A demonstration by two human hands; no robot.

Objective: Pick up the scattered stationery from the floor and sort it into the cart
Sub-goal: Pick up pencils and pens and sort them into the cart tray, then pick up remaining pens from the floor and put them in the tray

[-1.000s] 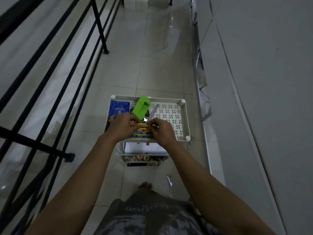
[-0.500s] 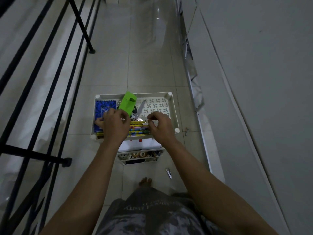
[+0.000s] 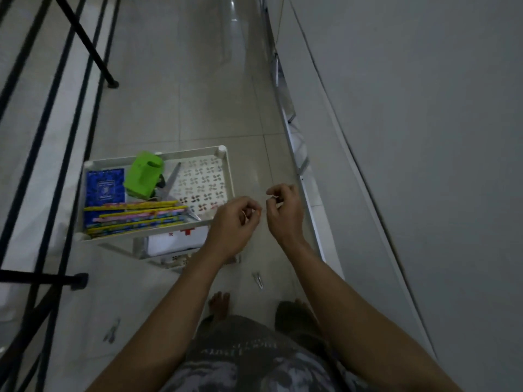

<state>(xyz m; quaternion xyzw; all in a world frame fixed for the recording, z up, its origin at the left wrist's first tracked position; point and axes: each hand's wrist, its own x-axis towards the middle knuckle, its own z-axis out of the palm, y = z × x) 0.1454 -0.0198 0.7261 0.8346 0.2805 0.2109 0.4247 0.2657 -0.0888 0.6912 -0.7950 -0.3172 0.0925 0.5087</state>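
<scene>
Small silver metal clip (image 3: 258,280) lies on the tiled floor (image 3: 215,108), lengthwise away from the person, below the right hand (image 3: 283,213); both grips loosely curled, left hand (image 3: 233,222) possibly pinching something tiny.

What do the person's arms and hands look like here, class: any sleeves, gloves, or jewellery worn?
Both forearms are bare, with no sleeves in view. The left hand and right hand wear no gloves, and no watch or bracelet shows at either wrist. Rings cannot be ruled out; the picture is dim and blurred.
</scene>
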